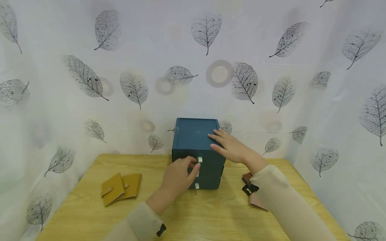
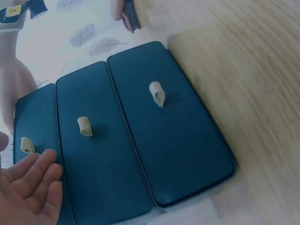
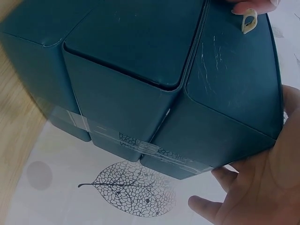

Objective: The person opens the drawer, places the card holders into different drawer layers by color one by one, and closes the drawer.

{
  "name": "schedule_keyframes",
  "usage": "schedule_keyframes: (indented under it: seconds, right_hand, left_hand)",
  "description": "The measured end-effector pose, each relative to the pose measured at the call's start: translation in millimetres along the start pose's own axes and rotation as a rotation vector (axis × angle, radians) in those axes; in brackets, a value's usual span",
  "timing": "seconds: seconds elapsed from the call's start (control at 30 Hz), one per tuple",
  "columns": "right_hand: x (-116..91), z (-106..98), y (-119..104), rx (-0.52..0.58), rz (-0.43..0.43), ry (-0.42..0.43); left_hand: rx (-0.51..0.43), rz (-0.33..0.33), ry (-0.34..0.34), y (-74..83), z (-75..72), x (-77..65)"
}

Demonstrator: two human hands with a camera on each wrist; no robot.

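Note:
A dark teal box of three stacked drawers (image 1: 197,134) stands on the table, each drawer front bearing a small cream pull tab. My left hand (image 1: 178,174) is at the top drawer's tab (image 1: 200,160), fingers loosely bent. In the left wrist view those fingers (image 2: 40,178) lie beside the top tab (image 2: 27,145), with the thumb apart from them. My right hand (image 1: 230,147) rests on the box's top right edge with its fingers spread; the right wrist view shows it against the box's side. All three drawers look closed.
Two mustard-yellow snap wallets (image 1: 113,189) overlap at the left of the wooden table (image 1: 211,217). Brown and pink leather-like items (image 1: 256,202) lie at the right, partly hidden by my right sleeve. A leaf-patterned white curtain (image 1: 181,43) hangs behind the box and along both sides.

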State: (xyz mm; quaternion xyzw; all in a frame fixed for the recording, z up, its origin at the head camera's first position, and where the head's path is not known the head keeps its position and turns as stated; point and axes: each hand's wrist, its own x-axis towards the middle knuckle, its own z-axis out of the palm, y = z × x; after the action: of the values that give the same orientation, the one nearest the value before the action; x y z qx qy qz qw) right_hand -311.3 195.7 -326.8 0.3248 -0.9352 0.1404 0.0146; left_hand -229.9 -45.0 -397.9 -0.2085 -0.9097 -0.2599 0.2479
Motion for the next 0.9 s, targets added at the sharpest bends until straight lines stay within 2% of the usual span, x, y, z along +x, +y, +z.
schedule_keyframes:
  seconds: [0.23, 0.53, 0.9]
  right_hand:
    - [-2, 0, 0, -0.003, 0.003, 0.001]
    - [-2, 2, -2, 0.000, -0.012, 0.010]
    - [-3, 0, -3, 0.018, -0.014, 0.016]
  left_hand:
    - [-0.027, -0.091, -0.055, 6.7, 5.6, 2.7]
    - [-0.092, -0.135, -0.062, 7.5, 12.4, 1.5]
    - [-0.121, -0.161, -0.023, 9.4, 18.4, 7.4]
